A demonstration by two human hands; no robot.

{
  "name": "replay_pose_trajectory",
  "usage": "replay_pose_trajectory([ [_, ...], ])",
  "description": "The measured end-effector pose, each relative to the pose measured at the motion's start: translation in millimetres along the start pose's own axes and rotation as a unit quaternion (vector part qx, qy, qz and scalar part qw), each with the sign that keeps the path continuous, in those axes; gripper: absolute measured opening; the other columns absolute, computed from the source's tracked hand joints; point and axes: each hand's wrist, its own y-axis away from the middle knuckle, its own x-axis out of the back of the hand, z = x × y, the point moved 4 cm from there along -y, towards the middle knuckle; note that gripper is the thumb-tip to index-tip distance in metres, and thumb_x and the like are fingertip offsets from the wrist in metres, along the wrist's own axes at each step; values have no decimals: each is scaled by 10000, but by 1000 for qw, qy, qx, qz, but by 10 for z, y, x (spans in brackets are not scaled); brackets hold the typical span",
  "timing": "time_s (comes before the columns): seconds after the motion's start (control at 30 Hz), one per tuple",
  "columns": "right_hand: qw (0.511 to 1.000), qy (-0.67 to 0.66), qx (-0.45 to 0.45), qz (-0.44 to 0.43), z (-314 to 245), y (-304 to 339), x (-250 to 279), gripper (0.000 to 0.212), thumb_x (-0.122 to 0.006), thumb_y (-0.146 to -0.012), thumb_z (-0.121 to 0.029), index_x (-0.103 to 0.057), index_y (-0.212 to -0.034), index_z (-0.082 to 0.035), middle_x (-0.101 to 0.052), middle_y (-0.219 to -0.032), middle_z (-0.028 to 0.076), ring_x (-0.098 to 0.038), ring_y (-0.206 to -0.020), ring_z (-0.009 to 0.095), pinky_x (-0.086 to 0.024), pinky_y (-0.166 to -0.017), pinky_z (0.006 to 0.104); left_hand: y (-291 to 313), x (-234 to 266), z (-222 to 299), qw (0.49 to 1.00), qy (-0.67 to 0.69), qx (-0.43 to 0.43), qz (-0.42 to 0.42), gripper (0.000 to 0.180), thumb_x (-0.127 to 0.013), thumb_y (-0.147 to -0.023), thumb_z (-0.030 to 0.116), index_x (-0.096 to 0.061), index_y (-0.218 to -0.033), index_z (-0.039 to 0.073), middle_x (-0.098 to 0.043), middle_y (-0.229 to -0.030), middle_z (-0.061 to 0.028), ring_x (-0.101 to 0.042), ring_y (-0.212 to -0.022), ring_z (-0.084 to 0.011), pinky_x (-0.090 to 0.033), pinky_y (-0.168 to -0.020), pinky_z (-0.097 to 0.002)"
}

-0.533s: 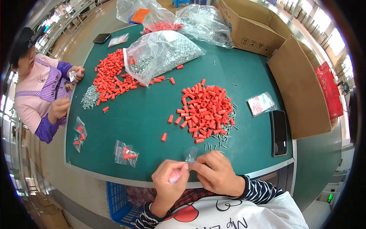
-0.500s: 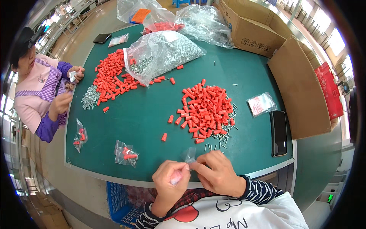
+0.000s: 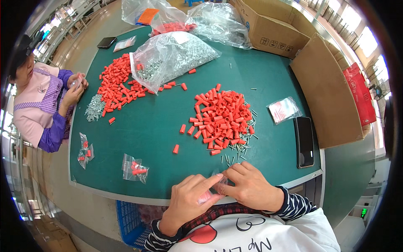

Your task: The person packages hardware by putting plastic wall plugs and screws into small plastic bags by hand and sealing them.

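Observation:
At the table's near edge, my left hand and my right hand both grip a small clear plastic bag, fingertips on either side of it. Something pale pink and white, perhaps a stack of more bags, is tucked in my left palm, mostly hidden. Just beyond my hands lies a heap of red tapered plastic caps. Small metal screws spread out along its right and near sides. To the left, a filled clear bag with red caps inside rests on the green tabletop.
Across the table a co-worker handles a small bag beside another pile of caps and screws. A large bag of screws lies at the back. Phone, flat packet and cardboard boxes line the right.
My hands have shifted slightly right, and my left fingers have stretched from a tight curl toward the bag's opening. The co-worker's hands have come together. The whole view has shifted slightly.

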Motion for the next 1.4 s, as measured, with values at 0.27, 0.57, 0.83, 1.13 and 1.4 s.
replay_pose_trajectory([
  [0.27, 999, -40, 0, -18, -22, 74, 1, 199, -633, -769, -120, -663, -966, -114, -530, -887, 40, -546, -856, 229, -420, -725, 358, 14, -96, -56, 997, 71, 19, -3, 541, -851, -613, 94, -677, -1124, 68, -562, -727, -56, -554, -625, -190, -472, -578, -310],
  [0.57, 973, -37, -192, 122, 314, 34, -9, 90, -675, -856, -87, -666, -932, -40, -586, -736, 92, -603, -614, 284, -462, -524, 404, 122, -153, -335, 960, 224, 108, 127, 550, -835, -661, -76, -618, -1161, -4, -500, -864, -15, -472, -764, -93, -421, -695, -237],
  [0.83, 965, 55, -248, 64, 298, -185, -115, 276, -726, -829, -278, -593, -826, -36, -586, -775, 106, -635, -733, 279, -501, -567, 394, 143, -170, -362, 960, 220, 111, 132, 522, -834, -676, -66, -615, -1147, -15, -493, -876, -23, -469, -778, -94, -427, -704, -233],
  [1.13, 963, 84, -248, 58, 350, -283, -201, 271, -732, -820, -260, -583, -871, -39, -584, -818, 103, -637, -764, 272, -516, -561, 381, 144, -115, -345, 961, 215, 106, 141, 499, -845, -681, -31, -623, -1127, -12, -504, -869, -22, -484, -763, -98, -433, -695, -234],
  [1.4, 976, 88, -179, 82, 364, -295, -176, 166, -714, -825, -174, -623, -897, -55, -569, -809, 89, -617, -764, 267, -496, -583, 391, 147, -110, -350, 958, 222, 102, 151, 484, -844, -686, -19, -630, -1120, -2, -504, -854, -21, -487, -746, -100, -437, -687, -235],
])
